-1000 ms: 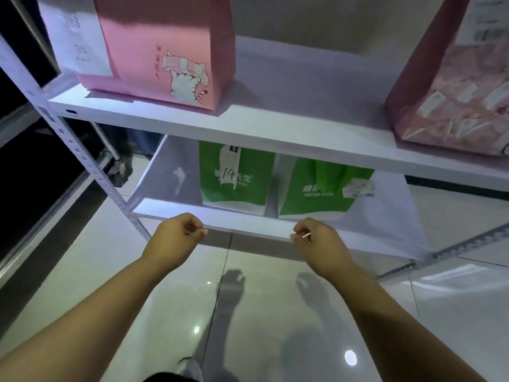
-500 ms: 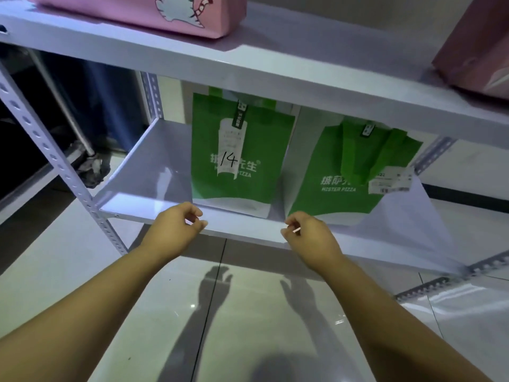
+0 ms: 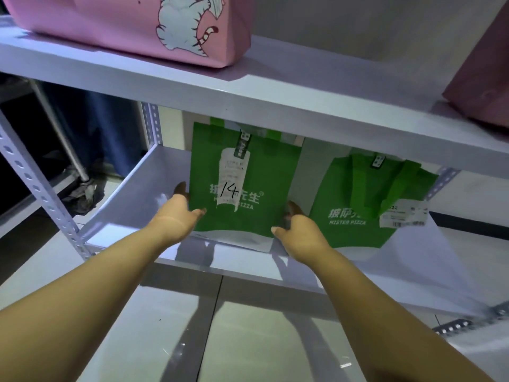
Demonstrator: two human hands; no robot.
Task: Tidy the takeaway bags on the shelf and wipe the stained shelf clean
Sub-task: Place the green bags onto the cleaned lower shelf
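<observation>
Both hands are on the left green bag (image 3: 242, 186), the one marked 14, which stands upright on the lower shelf (image 3: 132, 197) toward its middle. The left hand (image 3: 179, 216) presses the bag's left edge with its thumb on the front face and fingers reaching round the side; the right hand (image 3: 300, 232) holds the bag's lower right corner the same way, fingers tucked into the gap between this bag and the right green bag (image 3: 366, 205). Each hand is closed on the bag from its own side — a two-handed clamp, not a lift yet as far as can be told, since the bag's base looks to sit on the shelf. The right green bag stands just beside it, leaning a little, with a loose receipt hanging off its front. On the upper shelf (image 3: 275, 86) a pink bag (image 3: 110, 26) sits at far left and another pinkish bag (image 3: 484, 86) at the right edge. By my reading the task is early — the tidying is only starting with this first bag, the second green bag is untouched, and no cloth is in view. Wiping appears not to have begun; I cannot make out any stain on the pale shelf surface in this dim light.
</observation>
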